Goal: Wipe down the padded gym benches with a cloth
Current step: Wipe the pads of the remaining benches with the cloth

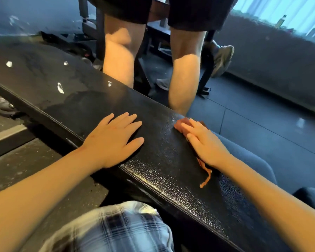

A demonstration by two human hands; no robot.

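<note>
On bench pad (162, 157) – my right hand (205, 144) flat on cloth (182, 124), left hand (115, 137) spread bracing; unwiped length runs up-left.

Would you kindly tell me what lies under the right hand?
A reddish-brown cloth on the black padded bench; the right hand covers its middle, only edges show.

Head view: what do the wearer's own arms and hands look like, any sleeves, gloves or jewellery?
Both forearms are bare to the frame edge; no sleeves show. The left hand and right hand wear no gloves, watch, rings or bracelets. The wearer's only visible clothing is a white and dark blue checked garment at the bottom.
</note>
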